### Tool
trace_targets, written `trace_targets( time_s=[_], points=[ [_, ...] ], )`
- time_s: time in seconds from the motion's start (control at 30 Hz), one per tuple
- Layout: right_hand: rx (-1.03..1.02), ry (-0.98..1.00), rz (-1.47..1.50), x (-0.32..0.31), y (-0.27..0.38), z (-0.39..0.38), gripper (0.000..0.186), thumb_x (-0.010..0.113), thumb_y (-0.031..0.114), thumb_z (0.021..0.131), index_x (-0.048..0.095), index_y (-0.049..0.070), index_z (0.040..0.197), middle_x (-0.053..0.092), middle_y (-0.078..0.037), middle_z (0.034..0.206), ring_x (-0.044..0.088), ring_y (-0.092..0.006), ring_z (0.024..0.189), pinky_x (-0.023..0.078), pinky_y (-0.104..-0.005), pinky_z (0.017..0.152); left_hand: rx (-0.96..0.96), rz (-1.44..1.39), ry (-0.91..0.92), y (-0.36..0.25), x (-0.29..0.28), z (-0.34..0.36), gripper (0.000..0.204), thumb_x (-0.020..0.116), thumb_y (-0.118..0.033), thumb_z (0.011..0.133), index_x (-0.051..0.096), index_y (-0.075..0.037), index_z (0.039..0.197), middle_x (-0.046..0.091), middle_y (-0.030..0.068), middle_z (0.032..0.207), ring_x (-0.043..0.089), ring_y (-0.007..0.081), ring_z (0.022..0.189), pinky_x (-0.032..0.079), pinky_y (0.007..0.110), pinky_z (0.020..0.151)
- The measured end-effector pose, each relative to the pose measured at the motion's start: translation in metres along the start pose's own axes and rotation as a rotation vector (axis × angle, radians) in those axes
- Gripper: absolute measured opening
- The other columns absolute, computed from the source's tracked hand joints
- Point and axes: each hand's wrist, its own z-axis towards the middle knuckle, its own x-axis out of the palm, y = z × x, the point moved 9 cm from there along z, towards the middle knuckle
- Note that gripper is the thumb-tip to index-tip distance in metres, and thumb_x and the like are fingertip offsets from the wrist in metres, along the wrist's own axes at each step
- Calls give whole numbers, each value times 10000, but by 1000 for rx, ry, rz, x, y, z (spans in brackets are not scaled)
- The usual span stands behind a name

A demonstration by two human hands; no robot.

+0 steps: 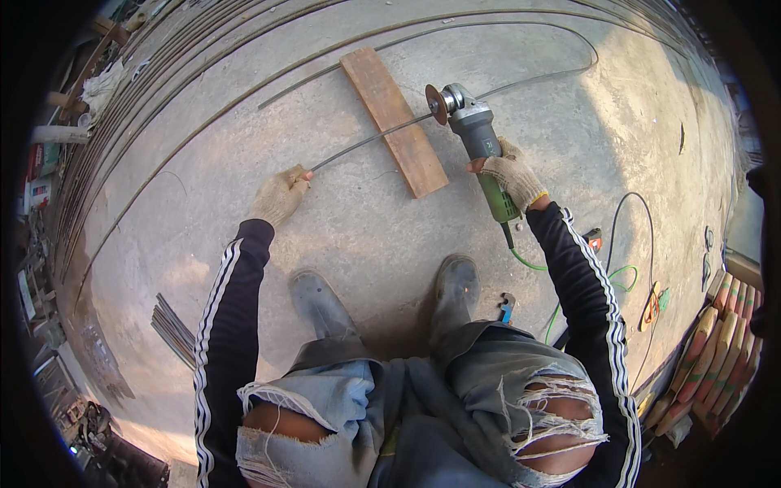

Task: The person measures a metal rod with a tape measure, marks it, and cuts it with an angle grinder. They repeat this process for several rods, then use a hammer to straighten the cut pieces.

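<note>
Rod (350, 148), still looking uncut at the disc (434, 102): your left fingers (293, 176) are clamping its end, your right fingers (493, 165) the grinder (476, 132).

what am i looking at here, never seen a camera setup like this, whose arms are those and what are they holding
There's one picture, from a wide fisheye camera worn on a person's head, looking down, so straight edges bend. The arms are the wearer's. The gloved left hand holds a thin metal rod, which crosses a wooden plank on the concrete floor. The gloved right hand grips an angle grinder; its disc is at the rod, though whether it touches is unclear. A blue tool lies near the right boot.
</note>
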Motion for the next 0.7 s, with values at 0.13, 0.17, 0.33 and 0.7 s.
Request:
trace_targets(
  time_s=[0.13,0.17,0.33,0.7],
  points=[
    [16,-8,-58,-2,-4,2,723,945,393,698,654,58,1269,730,-120,1026,722,-254,882,588,-377,823,4,-16,1,1,2,1,383,579,-412,1096,745,-76,1175,736,156,914,697,285,842,540,425,807],
    [-8,-6,-26,-2,-2,1,691,929,393,709,658,52,1247,730,-121,1001,715,-247,862,582,-375,802,-1,-16,2,2,2,1,382,584,-410,1095,750,-80,1191,748,162,937,712,292,863,546,427,821],
    [-67,-24,-74,-5,3,1,585,888,364,739,675,42,1180,731,-107,925,696,-223,813,567,-375,751,-13,-26,-22,0,-1,-1,376,603,-388,1084,758,-94,1260,781,198,1051,760,325,975,567,437,883],
    [-71,-11,-19,-3,7,4,545,879,336,752,675,41,1162,719,-87,886,678,-201,776,553,-358,731,-25,-75,34,-19,-11,-8,373,591,-422,1072,740,-97,1175,719,219,869,710,377,792,530,473,737]
  ],
)
